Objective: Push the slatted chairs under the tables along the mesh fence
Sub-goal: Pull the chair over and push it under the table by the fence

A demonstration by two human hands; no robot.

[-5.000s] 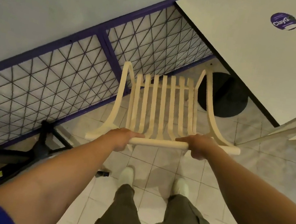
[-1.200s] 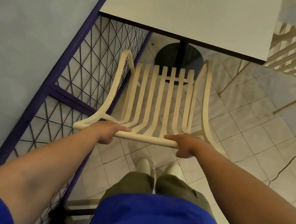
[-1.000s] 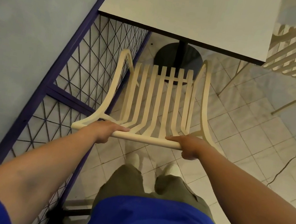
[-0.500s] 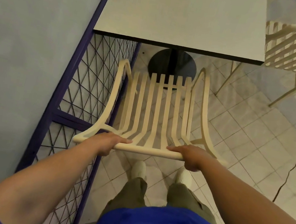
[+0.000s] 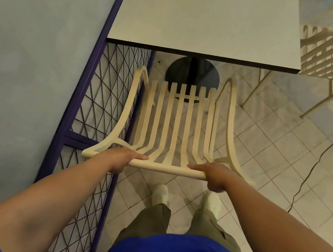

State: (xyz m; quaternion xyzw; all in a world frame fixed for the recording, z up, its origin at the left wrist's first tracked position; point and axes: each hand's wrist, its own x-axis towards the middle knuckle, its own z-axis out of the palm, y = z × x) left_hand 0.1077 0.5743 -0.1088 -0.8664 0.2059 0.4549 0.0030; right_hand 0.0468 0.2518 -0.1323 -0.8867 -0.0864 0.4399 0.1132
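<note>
gripping the top rail of the chair (image 5: 176,127) with left hand (image 5: 123,158) and right hand (image 5: 215,176), judging it light, stiff, easily sliding under the table (image 5: 206,24).

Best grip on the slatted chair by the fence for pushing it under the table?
Take the slatted chair by the round top rail of its backrest, coming from behind. That bar runs straight across, square to the table edge ahead, so a hand near each end steers it straight. The left hand and right hand are wrapped there now, spread wide. The mesh fence blocks a left-side approach.
</note>
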